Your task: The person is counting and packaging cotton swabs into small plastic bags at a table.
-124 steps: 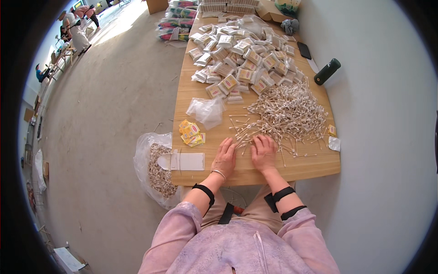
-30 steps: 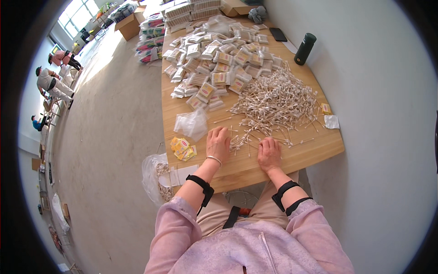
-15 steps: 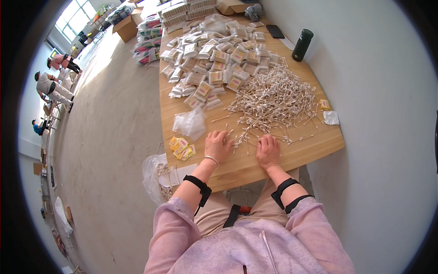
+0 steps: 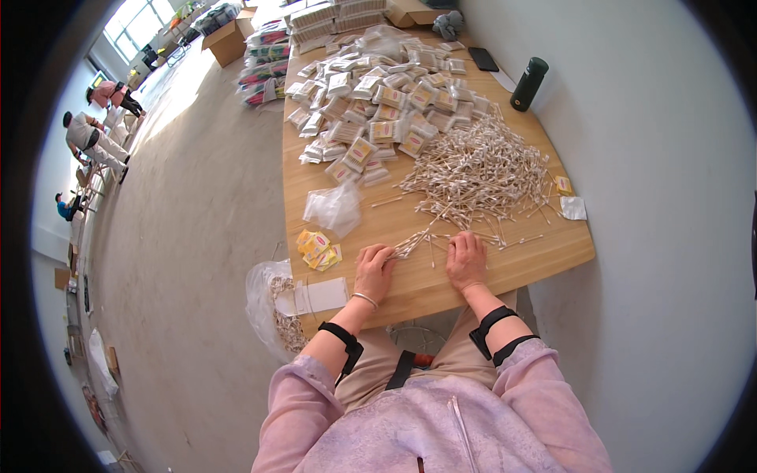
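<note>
A large heap of loose cotton swabs (image 4: 477, 169) lies on the wooden table, its near edge thinning out toward me. My left hand (image 4: 374, 272) is closed around one end of a small bunch of cotton swabs (image 4: 410, 245) that fans out to the right. My right hand (image 4: 467, 260) rests on the table by the heap's near edge, fingers curled down beside a few stray swabs. Whatever lies under its fingertips is hidden. Left of my left hand are yellow printed cards (image 4: 318, 250) and a stack of clear plastic bags (image 4: 333, 208).
Filled swab packets (image 4: 371, 102) are piled across the table's far half. A dark bottle (image 4: 529, 84) and a phone (image 4: 482, 59) stand and lie near the wall. A plastic bag of swabs (image 4: 272, 307) hangs at the left edge by a white card box (image 4: 319, 296). Several people are far left.
My left hand has moved slightly down and left, and the bunch of swabs in it now shows more clearly. The right hand stays nearly in place. The whole view has shifted a little.
</note>
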Action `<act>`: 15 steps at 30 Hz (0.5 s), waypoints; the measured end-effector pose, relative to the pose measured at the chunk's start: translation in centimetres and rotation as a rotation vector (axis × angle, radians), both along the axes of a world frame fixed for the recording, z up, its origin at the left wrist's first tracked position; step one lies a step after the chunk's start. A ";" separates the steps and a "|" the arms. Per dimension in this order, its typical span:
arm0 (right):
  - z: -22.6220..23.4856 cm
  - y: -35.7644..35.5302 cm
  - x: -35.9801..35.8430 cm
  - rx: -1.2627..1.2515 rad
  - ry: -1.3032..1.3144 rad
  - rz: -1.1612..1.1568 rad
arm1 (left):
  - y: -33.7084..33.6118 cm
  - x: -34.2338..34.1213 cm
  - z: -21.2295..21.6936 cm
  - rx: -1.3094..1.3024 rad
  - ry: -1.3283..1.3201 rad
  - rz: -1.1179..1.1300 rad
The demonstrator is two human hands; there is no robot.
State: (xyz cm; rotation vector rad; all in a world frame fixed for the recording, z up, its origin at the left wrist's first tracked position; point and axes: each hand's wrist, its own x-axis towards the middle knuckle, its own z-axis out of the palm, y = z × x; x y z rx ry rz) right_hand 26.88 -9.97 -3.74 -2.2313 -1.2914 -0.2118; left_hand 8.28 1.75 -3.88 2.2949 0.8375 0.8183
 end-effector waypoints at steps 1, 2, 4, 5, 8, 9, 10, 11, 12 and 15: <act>0.0 0.0 0.0 -0.002 -0.003 0.006 | -0.2 -0.2 0.0 0.038 -0.003 0.033; 0.0 0.0 0.0 0.007 -0.003 0.004 | -0.4 -0.4 -0.1 0.076 -0.006 0.067; 0.0 0.0 -0.1 0.015 -0.008 0.009 | -0.5 -0.5 -0.2 0.103 -0.008 0.073; 0.0 0.0 0.0 0.012 -0.009 0.006 | -0.5 -0.5 -0.2 0.132 -0.007 0.073; 0.1 0.0 -0.1 -0.004 -0.003 0.006 | -0.5 -0.8 -0.3 0.144 0.016 0.050; 0.1 0.0 -0.2 -0.018 0.009 0.003 | -0.6 -0.8 -0.2 0.144 0.011 0.056; 0.1 -0.1 -0.2 -0.018 0.003 0.006 | -0.8 -0.7 0.3 0.148 0.006 0.067; 0.1 -0.2 -0.3 -0.023 0.002 0.001 | -1.0 -0.5 0.8 0.151 0.002 0.077; 0.0 -0.3 -0.3 -0.027 0.001 -0.004 | -1.2 -0.3 1.3 0.151 -0.002 0.078; 0.3 -0.3 -0.4 -0.054 -0.047 0.038 | -1.3 0.9 2.6 0.176 0.008 0.141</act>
